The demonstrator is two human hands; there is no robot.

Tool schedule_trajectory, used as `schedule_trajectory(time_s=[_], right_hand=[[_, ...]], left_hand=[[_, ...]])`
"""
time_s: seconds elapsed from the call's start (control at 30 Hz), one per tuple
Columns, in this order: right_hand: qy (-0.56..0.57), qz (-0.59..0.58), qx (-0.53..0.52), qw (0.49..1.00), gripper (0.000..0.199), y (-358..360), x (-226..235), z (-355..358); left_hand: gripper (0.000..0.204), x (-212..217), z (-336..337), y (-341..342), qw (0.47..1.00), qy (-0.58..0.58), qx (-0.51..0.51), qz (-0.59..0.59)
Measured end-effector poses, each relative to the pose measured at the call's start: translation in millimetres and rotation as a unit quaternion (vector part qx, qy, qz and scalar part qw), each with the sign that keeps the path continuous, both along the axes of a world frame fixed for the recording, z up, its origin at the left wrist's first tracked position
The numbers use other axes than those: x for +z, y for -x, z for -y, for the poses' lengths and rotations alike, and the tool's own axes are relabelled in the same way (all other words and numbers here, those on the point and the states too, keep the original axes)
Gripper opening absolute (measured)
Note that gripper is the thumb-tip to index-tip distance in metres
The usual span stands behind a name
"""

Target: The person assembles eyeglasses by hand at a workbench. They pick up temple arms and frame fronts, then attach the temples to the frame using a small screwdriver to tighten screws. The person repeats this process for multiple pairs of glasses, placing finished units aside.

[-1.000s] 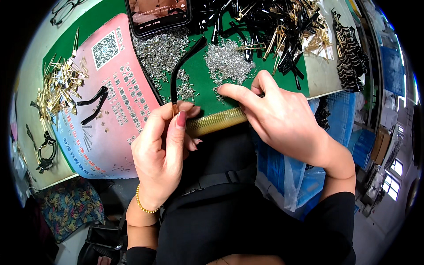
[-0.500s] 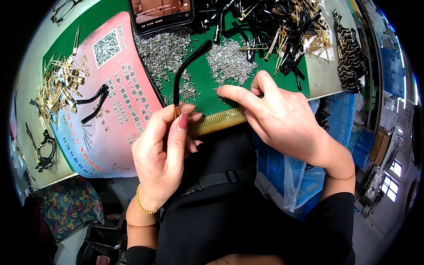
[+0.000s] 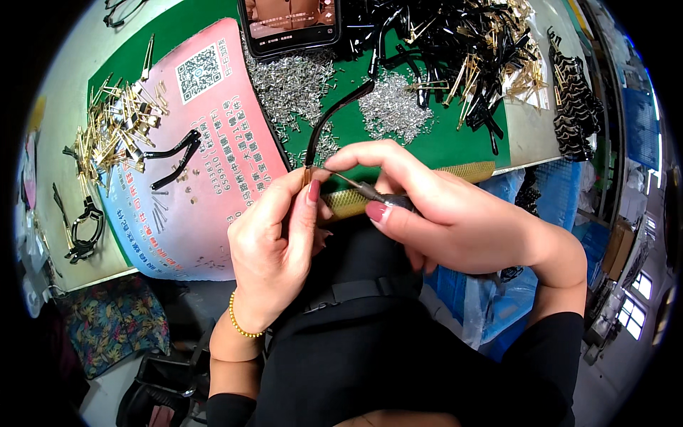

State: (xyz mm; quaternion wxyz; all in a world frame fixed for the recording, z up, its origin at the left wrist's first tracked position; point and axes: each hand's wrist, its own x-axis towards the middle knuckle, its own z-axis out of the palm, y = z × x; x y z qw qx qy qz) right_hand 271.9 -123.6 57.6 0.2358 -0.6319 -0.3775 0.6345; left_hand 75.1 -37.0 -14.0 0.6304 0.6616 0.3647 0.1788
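My left hand [image 3: 269,231] pinches the end of a black eyeglass temple [image 3: 323,124], whose curved tip points up and away over the green mat. A gold-coloured part shows at the pinched end. In my right hand [image 3: 466,222] is a small screwdriver [image 3: 369,191] with a dark handle, its thin shaft pointing left at the gripped end of the temple. My right index fingertip lies close to that end; whether a screw sits there is too small to tell. Beyond the hands lie two piles of small silvery screws, one left [image 3: 288,89] and one right [image 3: 395,105].
A phone [image 3: 290,51] stands behind the screws. Black temples and gold pieces [image 3: 455,64] are heaped at the back right, patterned black temples [image 3: 575,107] beyond. On the printed sheet [image 3: 213,132] lie gold pieces [image 3: 128,128] and black temples [image 3: 178,158]. A yellow mesh-patterned roll [image 3: 466,171] edges the table.
My right hand has come from beside the right screw pile to my left hand, and the screwdriver now shows in it. The left hand keeps the temple. The whole view has shifted slightly.
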Motion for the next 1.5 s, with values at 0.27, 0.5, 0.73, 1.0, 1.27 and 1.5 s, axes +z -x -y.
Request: schedule_trajectory(time_s=[0.27,0.5,0.73,1.0,1.27,1.5], right_hand=[[0.089,-0.119,-0.082,0.986,0.047,0.5,5.6,-7.3],[0.148,-0.216,-0.128,0.957,0.052,-1.7,5.8,-1.2],[-0.259,0.332,0.142,0.896,0.044,32.6,-8.7,-13.1],[-0.424,0.443,0.223,0.758,0.018,109.2,-47.8,-133.8],[-0.432,0.415,0.188,0.778,0.017,91.5,-29.8,-119.1],[-0.233,0.171,0.084,0.954,0.014,44.2,7.3,-62.3]], left_hand=[[0.02,-7.9,1.8,-2.2,0.991,-0.131,-0.025,-0.024],[0.031,-32.1,0.5,-1.9,0.884,-0.463,-0.048,0.044],[0.041,2.4,-27.2,44.7,0.947,-0.315,0.068,-0.011],[0.014,-3.8,-128.0,100.2,0.86,-0.382,0.31,-0.134],[0.021,5.1,-176.1,92.3,0.82,-0.496,0.17,-0.23],[0.015,31.1,-176.3,90.2,0.844,-0.423,0.117,-0.308]])
